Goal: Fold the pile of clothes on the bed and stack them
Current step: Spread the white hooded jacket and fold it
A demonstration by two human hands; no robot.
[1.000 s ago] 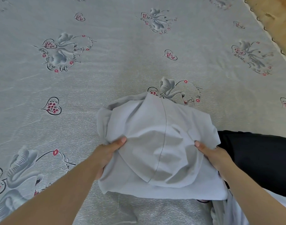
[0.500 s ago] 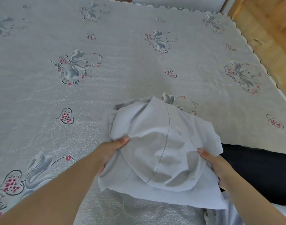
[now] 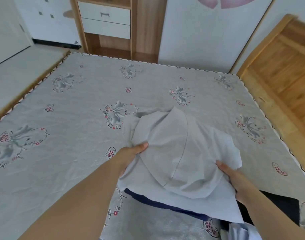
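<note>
Now lifted clear of the bed (image 3: 79, 170), the folded grey garment (image 3: 179, 153) hangs at centre, left hand (image 3: 131, 153) at nine o'clock and right hand (image 3: 233, 177) at four both pinching its edges, probably bound for stacking.

Grey garment (image 3: 179, 153) between both hands (image 3: 131, 155)

White walls (image 3: 200, 32) close the far side. A wooden cabinet (image 3: 113, 26) with white drawers (image 3: 105, 14) stands there. A wooden door (image 3: 285, 70) is at right.
</note>
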